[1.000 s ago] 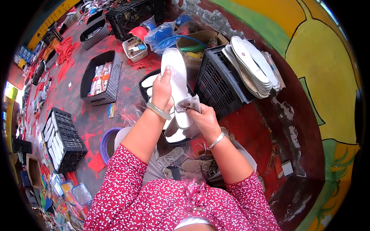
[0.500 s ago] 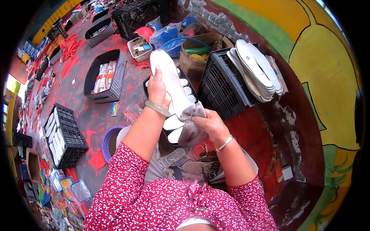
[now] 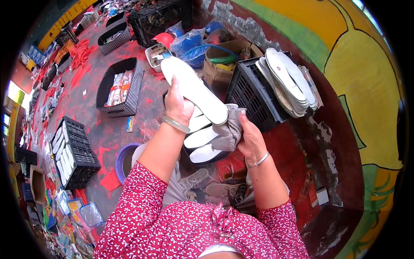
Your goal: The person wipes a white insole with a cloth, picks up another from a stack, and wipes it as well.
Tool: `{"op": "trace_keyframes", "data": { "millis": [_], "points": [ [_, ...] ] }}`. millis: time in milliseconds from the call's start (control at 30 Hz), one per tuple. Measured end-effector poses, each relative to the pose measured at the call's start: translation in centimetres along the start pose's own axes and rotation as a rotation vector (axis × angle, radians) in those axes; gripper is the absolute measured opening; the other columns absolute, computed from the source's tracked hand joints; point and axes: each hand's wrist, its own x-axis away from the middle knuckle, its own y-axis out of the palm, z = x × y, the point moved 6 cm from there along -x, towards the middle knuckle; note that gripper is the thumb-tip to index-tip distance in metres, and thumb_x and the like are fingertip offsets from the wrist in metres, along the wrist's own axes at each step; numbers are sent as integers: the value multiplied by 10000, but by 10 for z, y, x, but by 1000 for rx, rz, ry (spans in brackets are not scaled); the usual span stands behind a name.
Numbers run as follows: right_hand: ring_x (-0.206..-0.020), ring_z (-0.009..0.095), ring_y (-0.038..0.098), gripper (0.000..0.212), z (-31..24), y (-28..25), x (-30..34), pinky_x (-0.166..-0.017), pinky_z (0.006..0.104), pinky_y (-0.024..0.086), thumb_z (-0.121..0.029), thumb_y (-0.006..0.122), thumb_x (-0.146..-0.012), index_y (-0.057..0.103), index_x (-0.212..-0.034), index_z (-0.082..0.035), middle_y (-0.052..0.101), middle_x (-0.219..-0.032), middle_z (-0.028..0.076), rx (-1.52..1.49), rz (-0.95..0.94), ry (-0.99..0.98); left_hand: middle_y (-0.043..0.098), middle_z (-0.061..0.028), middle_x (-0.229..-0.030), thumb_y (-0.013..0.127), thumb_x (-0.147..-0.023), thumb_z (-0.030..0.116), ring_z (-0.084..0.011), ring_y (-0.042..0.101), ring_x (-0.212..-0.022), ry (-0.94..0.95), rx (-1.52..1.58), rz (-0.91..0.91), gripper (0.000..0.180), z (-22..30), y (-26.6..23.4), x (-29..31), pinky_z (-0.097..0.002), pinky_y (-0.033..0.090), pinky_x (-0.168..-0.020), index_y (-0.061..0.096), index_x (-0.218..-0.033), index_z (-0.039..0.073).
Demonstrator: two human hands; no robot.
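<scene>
A long white insole (image 3: 192, 86) slants across the middle, its broad end up and to the left. My left hand (image 3: 179, 105) grips it along its left edge, thumb on the upper face. Bunched in my right hand (image 3: 252, 140) is a grey cloth (image 3: 230, 128), which lies against the insole's lower end. Below them, several more white insoles (image 3: 202, 138) lie in a dark container that my hands and the held insole partly hide. To the right, a stack of insoles (image 3: 286, 77) rests on a black plastic crate (image 3: 250, 97).
A purple basin (image 3: 122, 163) stands left of my legs. Further left are a black crate of white insoles (image 3: 82, 151) and a grey woven basket (image 3: 125, 103) holding packets. A cardboard box (image 3: 215, 73) and blue bags are ahead. A painted wall (image 3: 362, 95) closes the right side.
The insole has turned so that a smooth white face shows, and its lower end has moved right. My right hand has shifted slightly right, with the cloth bunched up more beside that end.
</scene>
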Motion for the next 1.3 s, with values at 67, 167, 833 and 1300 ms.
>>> {"op": "trace_keyframes", "data": {
  "millis": [67, 167, 833, 1300],
  "points": [
    [-983, 175, 588, 344, 10, 1, -5, -869, 327, 477, -185, 558, -924, 510, -1191, 27, 598, -1110, 96, 35, -51, -23, 517, -144, -1222, 502, -944, 284, -320, 520, -1099, 12, -32, -18, 463, -10, 0, 3, -477, 414, -963, 388, -1298, 8],
    [-931, 180, 610, 262, 7, -8, -7, -845, 329, 489, -111, 568, -898, 549, -1125, 18, 625, -1048, 88, 95, 19, -62, 537, -160, -1190, 535, -922, 349, -321, 535, -1068, -35, -56, -49, 494, -13, 10, 6, -461, 430, -944, 407, -1288, 43],
    [-701, 192, 623, 200, -9, 1, 7, -620, 312, 517, -58, 598, -848, 545, -1020, 28, 636, -877, 117, 221, 41, -138, 539, -231, -1141, 364, -937, 501, -377, 529, -1066, -103, 97, -79, 562, 30, 27, -1, -533, 412, -948, 420, -1237, 29],
    [-741, 241, 629, 406, -2, 74, 54, -625, 319, 518, -29, 626, -680, 625, -1086, -35, 645, -936, 106, 1760, -133, -1318, 532, -108, -1192, 591, -888, 338, -268, 521, -1112, -351, -117, -93, 490, -45, 28, 35, -491, 452, -929, 449, -1272, 69]
  ]
}}
